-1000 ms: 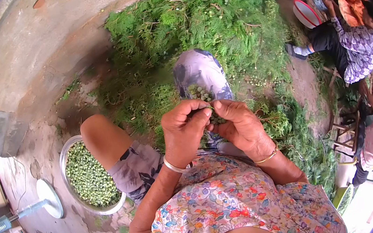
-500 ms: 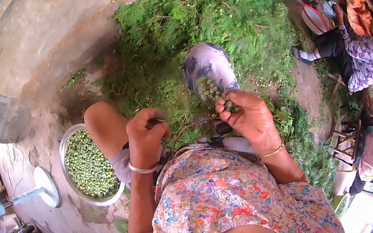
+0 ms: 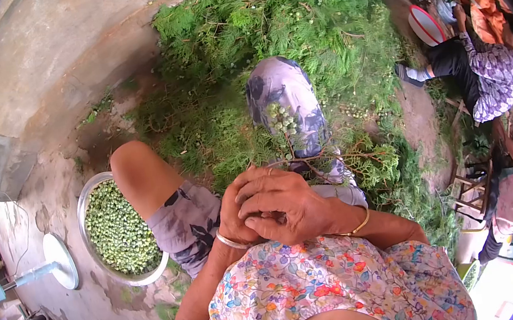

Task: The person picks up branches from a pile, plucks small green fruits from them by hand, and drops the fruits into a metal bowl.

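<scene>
My two hands are together in front of my floral shirt. My left hand [image 3: 233,211], with a white bangle, is closed and partly covered by my right hand. The fingers of my right hand [image 3: 285,205], wearing a gold bangle, curl over it; whatever lies between the palms is hidden. Just beyond the hands, a green conifer branch [image 3: 350,155] lies across my lap, its woody stem reaching the fingers of my left hand. A sprig tip with pale green cones [image 3: 281,119] stands against my patterned trouser leg [image 3: 285,85].
A metal basin [image 3: 91,246] full of green cones stands at my left, beside a fan [image 3: 61,262]. A heap of conifer branches [image 3: 276,15] spreads ahead. Two people sit at the right, one near a red-rimmed white basin [image 3: 426,24] and another near a wooden stool [image 3: 468,190].
My hands have come together; the right moved left and down onto the left. The green cones seen in my right fingers are now out of sight. The branch shows more fully across my lap.
</scene>
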Action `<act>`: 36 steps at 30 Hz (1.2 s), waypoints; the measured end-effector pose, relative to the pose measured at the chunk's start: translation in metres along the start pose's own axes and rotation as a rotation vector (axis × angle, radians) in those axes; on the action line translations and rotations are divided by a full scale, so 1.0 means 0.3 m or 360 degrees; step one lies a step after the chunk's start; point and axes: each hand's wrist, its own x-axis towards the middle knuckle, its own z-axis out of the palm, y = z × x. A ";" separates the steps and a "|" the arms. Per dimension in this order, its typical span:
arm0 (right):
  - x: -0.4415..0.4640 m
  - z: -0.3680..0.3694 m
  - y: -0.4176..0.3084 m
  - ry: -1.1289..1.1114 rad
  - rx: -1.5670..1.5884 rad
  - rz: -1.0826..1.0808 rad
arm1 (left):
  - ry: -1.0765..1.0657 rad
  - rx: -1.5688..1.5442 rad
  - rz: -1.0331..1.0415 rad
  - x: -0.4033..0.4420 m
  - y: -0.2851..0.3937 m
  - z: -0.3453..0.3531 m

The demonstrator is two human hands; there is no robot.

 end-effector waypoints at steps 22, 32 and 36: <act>-0.061 -0.088 0.017 0.0305 0.0293 0.0786 | 0.1114 -0.0313 0.0486 -0.261 0.449 -0.519; -0.111 -0.107 0.043 0.0280 0.0208 0.0885 | 0.2262 0.2382 0.0838 -0.327 0.505 -0.730; -0.128 -0.118 0.023 0.0284 0.0244 0.0941 | 0.1527 0.1801 0.0849 -0.162 0.449 -0.426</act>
